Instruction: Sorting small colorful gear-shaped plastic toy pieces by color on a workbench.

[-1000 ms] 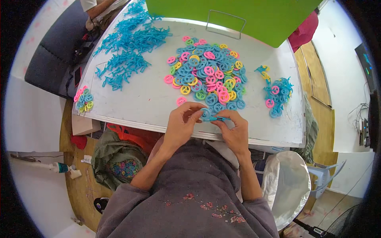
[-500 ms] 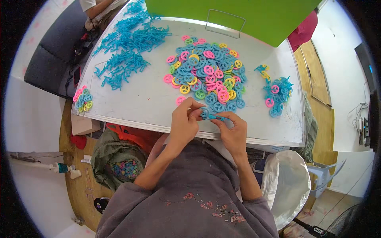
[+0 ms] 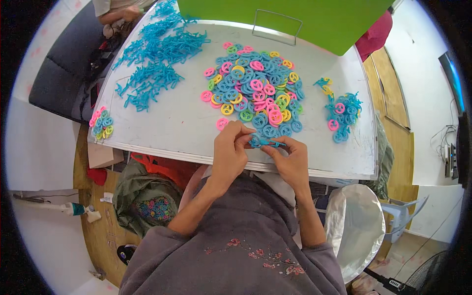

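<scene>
Close to the table's front edge, my left hand [image 3: 230, 151] pinches a small blue plastic wheel [image 3: 255, 140] between thumb and fingertips. Opposite it, my right hand [image 3: 293, 161] grips a thin blue plastic stick piece [image 3: 277, 144], its end against the wheel. Fingertips hide whether the stick passes through the wheel. Just beyond both hands lies a heap of spoked wheels [image 3: 256, 84] in blue, pink, yellow and green. Farther left spreads a pile of blue stick pieces [image 3: 172, 45]. On the right sits a cluster of wheels with blue sticks among them [image 3: 348, 115].
A small group of wheels [image 3: 102, 123] lies at the table's left corner. A green panel [image 3: 295, 24] with a wire handle stands at the back. Below are a dark green sack [image 3: 129, 196] of small coloured pieces and a silvery bag [image 3: 361, 231]. Another person's hand [image 3: 130, 13] shows top left.
The wheel and the stick have turned slightly between my fingertips, and my hands stay nearly in place. At the top left, the other person's arm has shifted.
</scene>
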`<move>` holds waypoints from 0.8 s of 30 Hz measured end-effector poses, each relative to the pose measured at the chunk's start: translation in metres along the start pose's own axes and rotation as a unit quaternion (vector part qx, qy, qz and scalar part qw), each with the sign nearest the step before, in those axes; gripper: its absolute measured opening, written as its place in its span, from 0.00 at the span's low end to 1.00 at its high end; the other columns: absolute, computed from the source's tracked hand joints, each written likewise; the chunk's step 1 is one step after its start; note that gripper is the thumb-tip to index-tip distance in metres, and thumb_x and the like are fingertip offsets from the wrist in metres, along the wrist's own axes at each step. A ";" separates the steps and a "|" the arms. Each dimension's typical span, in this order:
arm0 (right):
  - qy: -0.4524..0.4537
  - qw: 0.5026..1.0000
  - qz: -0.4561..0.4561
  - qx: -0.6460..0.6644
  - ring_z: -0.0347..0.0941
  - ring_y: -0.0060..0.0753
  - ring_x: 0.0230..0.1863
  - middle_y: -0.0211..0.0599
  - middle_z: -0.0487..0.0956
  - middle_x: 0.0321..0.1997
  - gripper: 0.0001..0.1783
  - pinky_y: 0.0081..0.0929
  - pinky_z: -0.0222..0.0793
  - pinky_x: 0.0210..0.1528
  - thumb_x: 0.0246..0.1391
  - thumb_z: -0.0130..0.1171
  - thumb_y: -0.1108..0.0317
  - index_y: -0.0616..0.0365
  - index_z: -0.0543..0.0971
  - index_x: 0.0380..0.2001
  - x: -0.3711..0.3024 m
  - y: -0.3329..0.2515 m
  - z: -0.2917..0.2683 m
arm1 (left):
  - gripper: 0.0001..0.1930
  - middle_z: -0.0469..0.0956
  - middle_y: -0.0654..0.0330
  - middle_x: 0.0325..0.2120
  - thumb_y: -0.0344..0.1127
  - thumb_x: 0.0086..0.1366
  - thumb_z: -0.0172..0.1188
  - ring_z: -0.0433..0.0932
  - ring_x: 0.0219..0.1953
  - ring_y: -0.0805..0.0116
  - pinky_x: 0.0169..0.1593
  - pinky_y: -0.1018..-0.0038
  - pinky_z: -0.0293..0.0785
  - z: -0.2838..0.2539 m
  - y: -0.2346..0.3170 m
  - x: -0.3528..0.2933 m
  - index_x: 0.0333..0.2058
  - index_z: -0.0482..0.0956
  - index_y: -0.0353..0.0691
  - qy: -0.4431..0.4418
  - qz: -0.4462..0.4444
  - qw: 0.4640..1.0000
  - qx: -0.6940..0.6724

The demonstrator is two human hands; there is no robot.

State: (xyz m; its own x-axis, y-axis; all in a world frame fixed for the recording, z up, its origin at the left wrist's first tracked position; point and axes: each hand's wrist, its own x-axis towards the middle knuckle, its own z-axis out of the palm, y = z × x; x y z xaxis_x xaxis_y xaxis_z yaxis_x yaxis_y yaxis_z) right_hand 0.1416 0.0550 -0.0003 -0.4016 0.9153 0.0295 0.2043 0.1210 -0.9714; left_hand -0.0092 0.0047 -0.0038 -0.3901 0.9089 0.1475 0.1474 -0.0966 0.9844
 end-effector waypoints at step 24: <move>0.060 0.990 0.103 0.080 0.74 0.16 0.30 0.36 0.82 0.31 0.08 0.14 0.68 0.36 0.54 0.63 0.72 0.67 0.80 0.34 -0.004 -0.005 0.014 | 0.13 0.71 0.54 0.27 0.10 0.53 0.50 0.76 0.28 0.60 0.32 0.71 0.73 0.007 0.002 -0.004 0.34 0.76 0.32 0.060 0.154 0.979 0.122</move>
State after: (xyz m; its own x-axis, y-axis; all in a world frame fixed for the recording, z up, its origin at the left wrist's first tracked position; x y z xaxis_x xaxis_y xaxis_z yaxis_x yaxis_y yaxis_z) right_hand 0.1301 0.0458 0.0012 -0.2546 0.9547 -0.1541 0.1233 -0.1259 -0.9843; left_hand -0.0011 0.0041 -0.0031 -0.3943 0.7967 0.4581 0.4823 -0.2449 0.8411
